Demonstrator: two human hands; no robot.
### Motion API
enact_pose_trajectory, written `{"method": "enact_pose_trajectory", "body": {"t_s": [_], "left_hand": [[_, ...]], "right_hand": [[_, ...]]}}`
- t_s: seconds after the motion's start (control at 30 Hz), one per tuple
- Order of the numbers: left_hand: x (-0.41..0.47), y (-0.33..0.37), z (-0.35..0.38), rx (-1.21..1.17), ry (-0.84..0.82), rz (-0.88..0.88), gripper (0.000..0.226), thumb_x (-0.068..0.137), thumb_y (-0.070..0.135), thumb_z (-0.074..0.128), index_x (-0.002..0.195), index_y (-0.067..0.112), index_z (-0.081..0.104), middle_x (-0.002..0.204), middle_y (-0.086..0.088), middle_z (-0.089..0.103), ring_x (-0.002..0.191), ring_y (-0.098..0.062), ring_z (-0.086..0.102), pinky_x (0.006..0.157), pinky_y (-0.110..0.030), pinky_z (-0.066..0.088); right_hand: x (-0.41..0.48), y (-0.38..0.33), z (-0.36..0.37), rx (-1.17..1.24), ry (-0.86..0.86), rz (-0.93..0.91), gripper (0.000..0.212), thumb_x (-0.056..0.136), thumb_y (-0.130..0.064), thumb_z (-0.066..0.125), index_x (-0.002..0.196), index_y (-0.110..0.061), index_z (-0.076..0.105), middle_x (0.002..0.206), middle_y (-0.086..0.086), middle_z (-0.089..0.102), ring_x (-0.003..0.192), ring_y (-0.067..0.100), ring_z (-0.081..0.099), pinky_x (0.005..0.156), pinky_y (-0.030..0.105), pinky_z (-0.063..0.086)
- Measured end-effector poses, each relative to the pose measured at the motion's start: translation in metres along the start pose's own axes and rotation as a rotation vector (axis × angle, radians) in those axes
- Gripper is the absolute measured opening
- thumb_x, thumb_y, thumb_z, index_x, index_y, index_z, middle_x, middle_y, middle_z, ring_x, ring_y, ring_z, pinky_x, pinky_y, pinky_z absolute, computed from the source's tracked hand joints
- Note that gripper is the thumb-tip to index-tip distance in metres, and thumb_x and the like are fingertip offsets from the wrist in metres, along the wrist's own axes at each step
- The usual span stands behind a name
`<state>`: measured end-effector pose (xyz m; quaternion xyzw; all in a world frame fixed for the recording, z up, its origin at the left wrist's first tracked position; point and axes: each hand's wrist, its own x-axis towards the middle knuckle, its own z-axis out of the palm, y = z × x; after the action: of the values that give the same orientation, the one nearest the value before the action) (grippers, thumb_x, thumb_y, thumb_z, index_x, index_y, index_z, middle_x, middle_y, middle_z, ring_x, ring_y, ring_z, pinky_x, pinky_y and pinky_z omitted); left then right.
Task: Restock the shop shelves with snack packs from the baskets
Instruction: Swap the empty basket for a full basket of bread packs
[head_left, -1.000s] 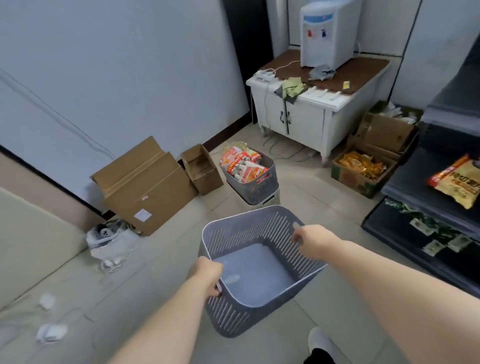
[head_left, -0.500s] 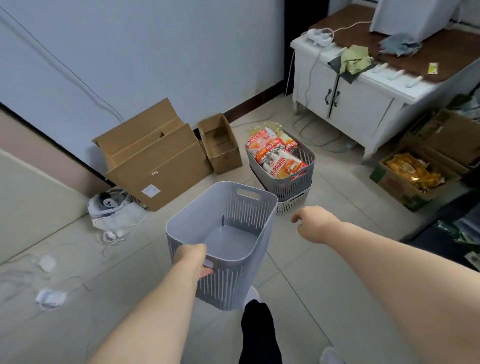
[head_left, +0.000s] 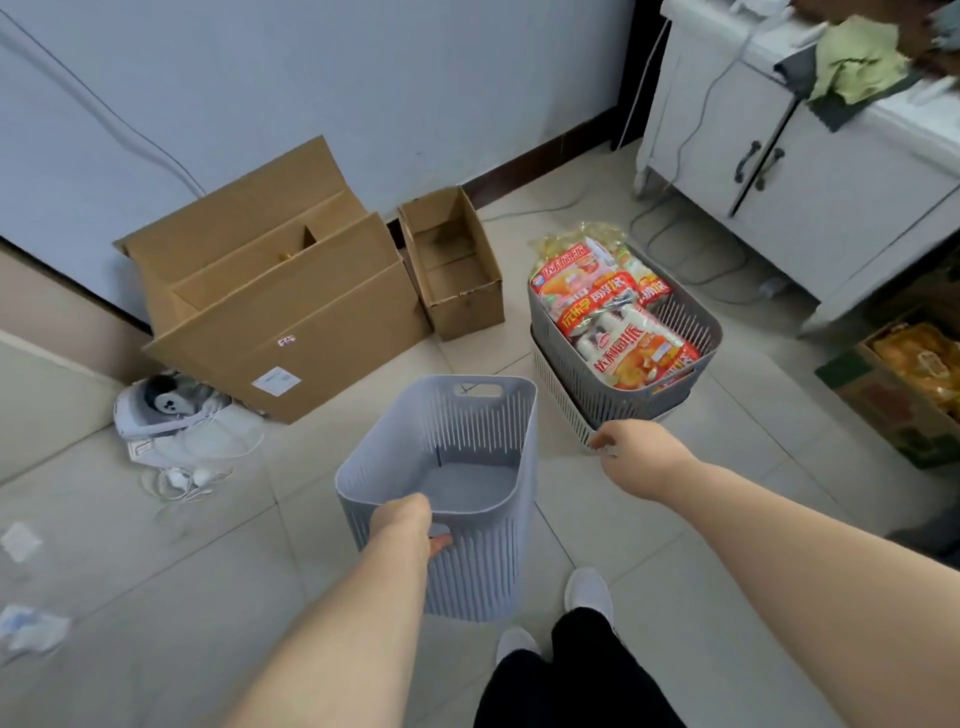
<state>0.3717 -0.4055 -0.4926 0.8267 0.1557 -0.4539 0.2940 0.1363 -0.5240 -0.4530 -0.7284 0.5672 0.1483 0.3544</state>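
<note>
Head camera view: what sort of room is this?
Likely a shop's stock corner: a grey basket full of snack packs, opened cardboard boxes by the wall, a carton of yellow bags.

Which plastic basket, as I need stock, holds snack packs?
The dark grey slotted basket near the right hand; the light blue-grey basket in the left hand is empty.

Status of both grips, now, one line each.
Left grip: holds the empty grey basket by its near rim.
Right grip: open, fingers loosely curled, holding nothing, near the full basket.
</note>
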Motion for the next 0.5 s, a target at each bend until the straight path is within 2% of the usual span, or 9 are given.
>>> {"method": "enact_pose_trajectory", "body": {"t_s": [0.1,0.17,0.27,0.3,0.37,0.43,0.5], "left_hand": [[0.050,0.018,0.035,-0.033,0.003,-0.023,0.040,0.096,0.004,0.052,0.136,0.006,0.049,0.131,-0.022,0.052,0.111,-0.045,0.059,0.064,-0.045,0.055],[0.081,0.025,0.060,-0.035,0.008,-0.037,0.037,0.097,0.005,0.051,0.134,0.006,0.051,0.131,-0.021,0.053,0.114,-0.044,0.056,0.070,-0.045,0.055],[0.119,0.030,0.095,0.037,-0.059,-0.031,0.034,0.098,0.006,0.044,0.132,0.006,0.050,0.123,-0.021,0.058,0.103,-0.039,0.062,0.057,-0.043,0.050],[0.127,0.030,0.105,0.068,-0.101,-0.019,0.032,0.099,0.007,0.037,0.129,0.005,0.050,0.110,-0.021,0.062,0.094,-0.035,0.064,0.055,-0.041,0.047],[0.129,0.033,0.122,0.071,-0.161,-0.027,0.026,0.100,0.006,0.026,0.112,0.003,0.049,0.082,-0.019,0.059,0.086,-0.031,0.065,0.061,-0.036,0.046],[0.113,0.040,0.131,0.116,-0.188,-0.021,0.025,0.100,0.002,0.022,0.099,0.003,0.047,0.081,-0.019,0.058,0.079,-0.028,0.063,0.063,-0.035,0.046],[0.093,0.052,0.133,0.169,-0.242,0.006,0.029,0.100,0.001,0.023,0.113,-0.001,0.049,0.091,-0.018,0.062,0.072,-0.026,0.063,0.059,-0.033,0.046]], "right_hand": [[0.054,0.009,0.021,0.018,0.007,-0.019,0.040,0.090,-0.006,0.048,0.125,-0.022,0.059,0.129,0.002,0.059,0.120,0.022,0.054,0.098,0.034,0.047],[0.084,0.019,0.036,0.025,0.014,-0.017,0.040,0.091,-0.007,0.048,0.126,-0.022,0.059,0.131,0.001,0.059,0.121,0.021,0.054,0.100,0.034,0.047],[0.113,0.037,0.051,0.052,0.027,0.006,0.044,0.090,-0.006,0.046,0.131,-0.020,0.056,0.135,0.002,0.056,0.125,0.021,0.052,0.102,0.033,0.046],[0.120,0.043,0.054,0.052,0.028,0.016,0.046,0.090,-0.006,0.046,0.133,-0.019,0.054,0.137,0.002,0.055,0.126,0.022,0.051,0.103,0.033,0.045],[0.126,0.052,0.053,0.044,0.016,0.048,0.045,0.091,-0.007,0.046,0.135,-0.018,0.052,0.138,0.003,0.055,0.127,0.022,0.050,0.104,0.033,0.044],[0.124,0.057,0.049,0.046,-0.025,0.094,0.044,0.092,-0.010,0.047,0.135,-0.018,0.051,0.138,0.004,0.054,0.127,0.023,0.050,0.105,0.034,0.043],[0.118,0.055,0.041,0.060,-0.065,0.129,0.043,0.092,-0.013,0.048,0.134,-0.019,0.051,0.138,0.006,0.053,0.127,0.024,0.050,0.106,0.034,0.042]]}}
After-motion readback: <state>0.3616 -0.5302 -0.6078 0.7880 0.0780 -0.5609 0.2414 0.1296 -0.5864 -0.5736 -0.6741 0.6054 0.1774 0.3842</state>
